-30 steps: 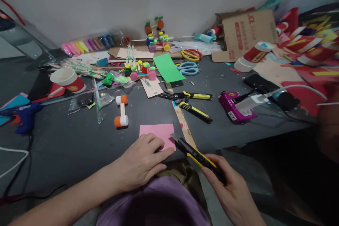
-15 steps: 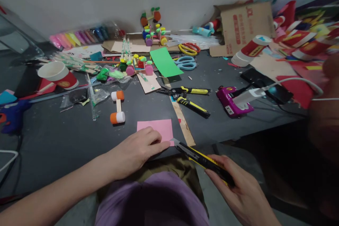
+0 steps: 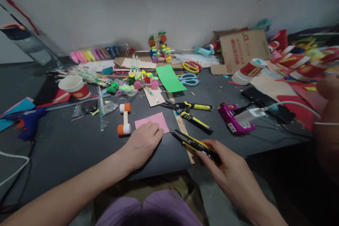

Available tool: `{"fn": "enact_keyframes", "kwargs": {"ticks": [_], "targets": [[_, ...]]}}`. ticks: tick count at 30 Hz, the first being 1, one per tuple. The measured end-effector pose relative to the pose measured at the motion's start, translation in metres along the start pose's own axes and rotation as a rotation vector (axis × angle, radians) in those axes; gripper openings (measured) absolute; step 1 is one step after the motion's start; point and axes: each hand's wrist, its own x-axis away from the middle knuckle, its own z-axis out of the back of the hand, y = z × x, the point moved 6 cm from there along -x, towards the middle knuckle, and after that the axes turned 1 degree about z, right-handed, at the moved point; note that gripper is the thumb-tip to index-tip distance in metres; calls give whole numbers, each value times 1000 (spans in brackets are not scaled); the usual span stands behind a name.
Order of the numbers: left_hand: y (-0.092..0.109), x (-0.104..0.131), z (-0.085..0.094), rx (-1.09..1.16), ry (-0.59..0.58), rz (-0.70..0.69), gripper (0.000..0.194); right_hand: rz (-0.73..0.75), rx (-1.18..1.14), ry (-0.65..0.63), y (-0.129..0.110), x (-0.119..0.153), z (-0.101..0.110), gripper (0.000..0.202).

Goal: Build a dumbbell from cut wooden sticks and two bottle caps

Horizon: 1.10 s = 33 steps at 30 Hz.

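Observation:
A sheet of pink paper lies turned at an angle on the dark table near its front edge. My left hand presses on its lower part with curled fingers, covering that part from view. In my right hand is a black and yellow utility knife, fingers wrapped round its handle. The knife's tip points left, close to the paper's right corner; I cannot tell whether they touch. Under the knife runs a narrow wooden strip. Left of the paper lies a pair of orange and white wheels joined by sticks.
Yellow-handled pliers lie open beyond the knife. Behind are green paper, blue scissors and small wheeled models. A purple power socket with a cable stands right; a paper cup and blue glue gun are left. Another person's arm shows far right.
The camera view has tilted up. The pink paper has turned counterclockwise under my left hand. The knife has shifted left and back from the paper's edge, its tip off the paper's surface.

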Motion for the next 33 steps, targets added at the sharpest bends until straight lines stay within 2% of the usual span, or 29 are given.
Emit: {"fn": "enact_keyframes", "kwargs": {"ticks": [3, 6, 12, 20, 25, 33], "targets": [[-19, -15, 9, -31, 7, 72, 25, 59, 53, 8, -1, -35, 0, 31], [-36, -28, 18, -10, -10, 82, 26, 120, 88, -1, 2, -58, -4, 31], [-59, -45, 28, 112, -86, -33, 24, 261, 201, 10, 4, -67, -8, 36], [-66, -48, 30, 177, -80, -149, 29, 443, 453, 38, -5, -66, -15, 45], [-67, -45, 29, 170, -52, -197, 30, 547, 485, 37, -5, -70, -14, 41], [-69, -45, 21, 105, -3, -266, 28, 594, 479, 46, -4, -75, -5, 40]]}}
